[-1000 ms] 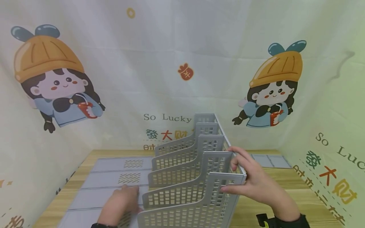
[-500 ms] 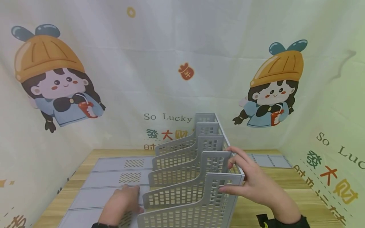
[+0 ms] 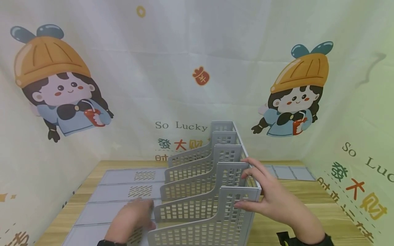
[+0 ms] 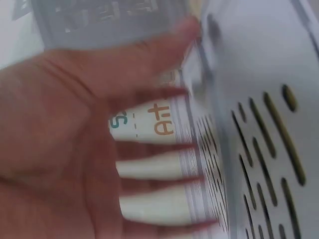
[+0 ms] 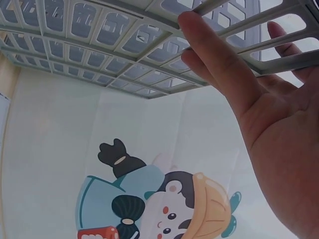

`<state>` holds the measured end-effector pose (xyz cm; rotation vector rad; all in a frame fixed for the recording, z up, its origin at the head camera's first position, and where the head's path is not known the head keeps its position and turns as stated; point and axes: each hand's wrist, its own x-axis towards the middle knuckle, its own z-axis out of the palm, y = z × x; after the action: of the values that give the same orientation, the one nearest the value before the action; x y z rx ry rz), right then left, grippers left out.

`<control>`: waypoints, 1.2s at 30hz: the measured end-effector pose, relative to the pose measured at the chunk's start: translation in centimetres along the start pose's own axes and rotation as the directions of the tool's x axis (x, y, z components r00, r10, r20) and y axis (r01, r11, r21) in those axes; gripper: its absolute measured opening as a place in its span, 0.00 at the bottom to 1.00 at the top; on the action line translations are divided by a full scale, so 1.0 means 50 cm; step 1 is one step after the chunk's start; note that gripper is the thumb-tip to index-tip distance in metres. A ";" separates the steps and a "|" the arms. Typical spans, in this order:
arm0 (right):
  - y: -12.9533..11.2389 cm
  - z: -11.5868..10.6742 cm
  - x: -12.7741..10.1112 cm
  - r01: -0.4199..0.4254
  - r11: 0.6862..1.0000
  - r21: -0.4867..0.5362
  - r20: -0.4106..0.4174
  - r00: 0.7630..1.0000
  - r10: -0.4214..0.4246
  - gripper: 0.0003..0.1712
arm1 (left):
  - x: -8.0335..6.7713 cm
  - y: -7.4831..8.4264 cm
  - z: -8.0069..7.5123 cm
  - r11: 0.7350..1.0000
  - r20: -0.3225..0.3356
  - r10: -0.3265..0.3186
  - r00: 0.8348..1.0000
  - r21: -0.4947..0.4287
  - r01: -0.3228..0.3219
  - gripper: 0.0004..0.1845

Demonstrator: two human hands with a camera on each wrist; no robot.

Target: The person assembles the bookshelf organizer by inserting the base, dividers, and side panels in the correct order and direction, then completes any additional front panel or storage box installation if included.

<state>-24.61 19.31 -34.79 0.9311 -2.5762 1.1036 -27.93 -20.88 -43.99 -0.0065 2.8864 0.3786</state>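
Printed curtain [image 3: 172,102] behind upright grey rack [image 3: 220,176]

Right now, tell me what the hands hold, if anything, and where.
The right hand holds the gray rack by the upper right corner of its near end. The left hand, fingers straight, shows nothing in its grasp.

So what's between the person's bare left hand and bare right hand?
The grey perforated plastic rack with upright dividers; head view shows it between the left hand and right hand.
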 end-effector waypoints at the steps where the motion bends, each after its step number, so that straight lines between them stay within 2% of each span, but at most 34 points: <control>1: 0.000 0.000 -0.001 -0.004 1.000 -0.003 0.001 1.000 0.004 0.30 | 0.003 0.001 -0.002 0.999 0.002 0.031 1.000 -0.034 -0.031 0.36; 5: 0.002 -0.001 -0.001 -0.016 1.000 0.017 0.016 1.000 0.015 0.30 | 0.011 0.005 -0.007 0.978 -0.006 0.135 0.991 -0.161 -0.134 0.20; 8: 0.004 -0.001 -0.001 -0.020 0.998 0.054 0.025 1.000 0.019 0.31 | 0.008 0.005 -0.007 0.970 -0.023 0.162 0.987 -0.180 -0.163 0.11; 10: 0.005 -0.001 -0.001 -0.019 0.997 0.080 0.030 0.999 0.017 0.31 | 0.006 0.005 -0.007 0.965 -0.038 0.177 0.983 -0.188 -0.181 0.09; 15: 0.008 -0.001 -0.001 -0.011 0.993 0.119 0.032 0.999 0.007 0.31 | 0.003 0.002 -0.009 0.960 -0.055 0.194 0.979 -0.193 -0.201 0.07; 27: 0.003 -0.002 -0.001 -0.018 0.996 0.083 0.033 0.999 0.016 0.31 | 0.009 0.007 -0.003 0.971 -0.055 0.176 0.983 -0.156 -0.183 0.09; 31: 0.001 0.000 -0.001 -0.025 0.997 0.073 0.034 0.999 0.022 0.32 | 0.012 0.007 -0.004 0.973 -0.060 0.159 0.985 -0.160 -0.167 0.06; 36: 0.000 0.002 -0.001 -0.029 0.998 0.055 0.028 0.999 0.028 0.33 | 0.026 0.001 -0.005 0.986 -0.119 0.098 0.988 -0.120 -0.112 0.16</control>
<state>-24.55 19.24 -34.89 0.9303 -2.6006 1.1833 -29.24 -20.88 -44.05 0.1073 2.9763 0.5987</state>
